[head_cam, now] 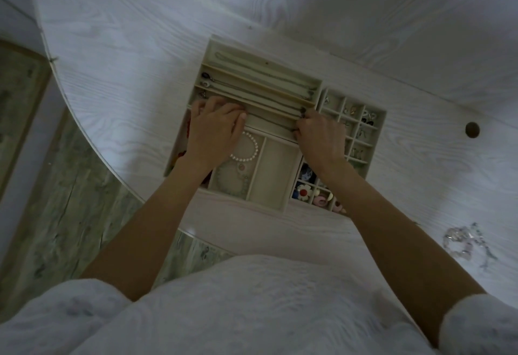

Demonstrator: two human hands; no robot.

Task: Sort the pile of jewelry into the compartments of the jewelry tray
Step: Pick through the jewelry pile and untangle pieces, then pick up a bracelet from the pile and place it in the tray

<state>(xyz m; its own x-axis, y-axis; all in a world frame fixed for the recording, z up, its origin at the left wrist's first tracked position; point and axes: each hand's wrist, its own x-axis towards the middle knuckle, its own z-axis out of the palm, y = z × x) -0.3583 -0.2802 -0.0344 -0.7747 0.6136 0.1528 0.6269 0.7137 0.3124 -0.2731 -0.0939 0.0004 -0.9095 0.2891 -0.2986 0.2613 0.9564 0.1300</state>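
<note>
White tabletop (140, 74) holds a mostly filled jewelry tray (280, 206). Both hands, left hand (215, 127) and right hand (322, 137), pinch a thin chain (269, 119) into a long slot; a small pile (462, 242) remains.

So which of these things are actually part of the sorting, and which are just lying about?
Part of the job:
- jewelry tray
- thin chain, stretched between left hand and right hand
- pearl bracelet, already in a compartment
- unsorted clear jewelry pile

Just lying about:
- table
- dark round hole in it

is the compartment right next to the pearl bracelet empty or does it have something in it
Empty: the compartment beside the pearl bracelet shows only bare lining.
</note>
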